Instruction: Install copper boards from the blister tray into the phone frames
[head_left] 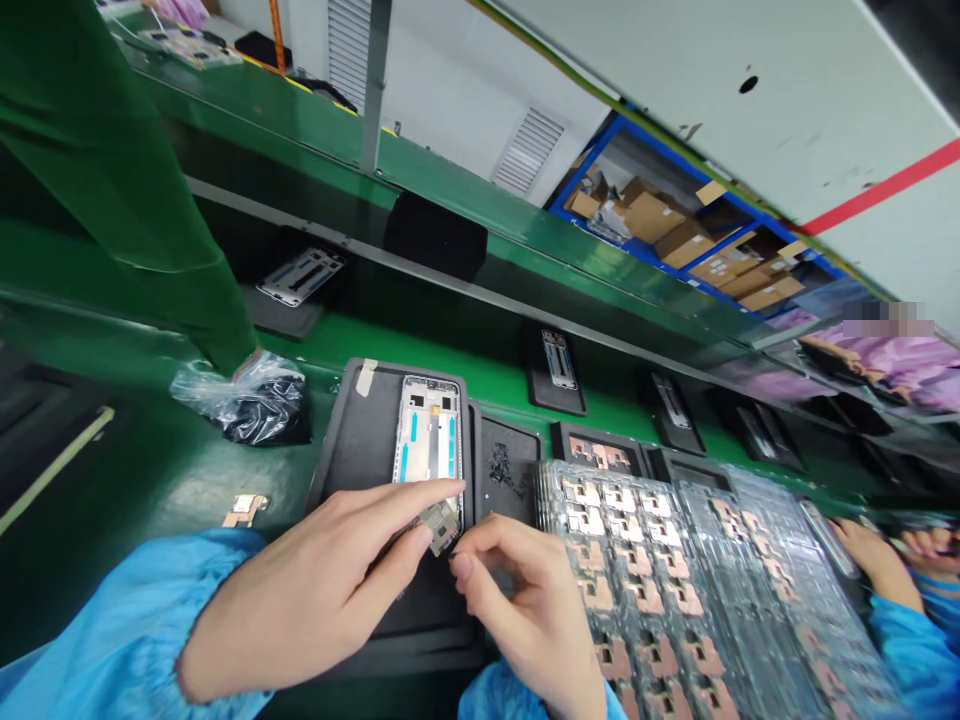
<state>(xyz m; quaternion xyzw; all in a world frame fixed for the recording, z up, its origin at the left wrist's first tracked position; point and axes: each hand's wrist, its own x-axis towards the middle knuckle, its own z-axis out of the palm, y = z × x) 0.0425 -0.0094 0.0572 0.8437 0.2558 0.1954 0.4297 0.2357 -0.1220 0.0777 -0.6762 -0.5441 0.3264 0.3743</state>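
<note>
My left hand (315,575) is closed on a small phone circuit board (442,524), gripping it between thumb and fingers. The board is tilted over the lower end of a silver phone frame (427,428) with blue strips, which lies on a black foam tray (360,435). At the board's right corner, my right hand (532,595) has thumb and index finger pinched together. What they hold, if anything, is too small to make out. Just beyond the right hand is a dark tray (525,450) with a scatter of tiny black pieces (504,468).
Clear blister trays (626,545) with rows of copper-coloured boards stand at right. A bag of black parts (266,405) and a loose board (245,510) lie at left. Phone frames on black trays (559,365) line the green bench behind. A co-worker's hand (870,560) is far right.
</note>
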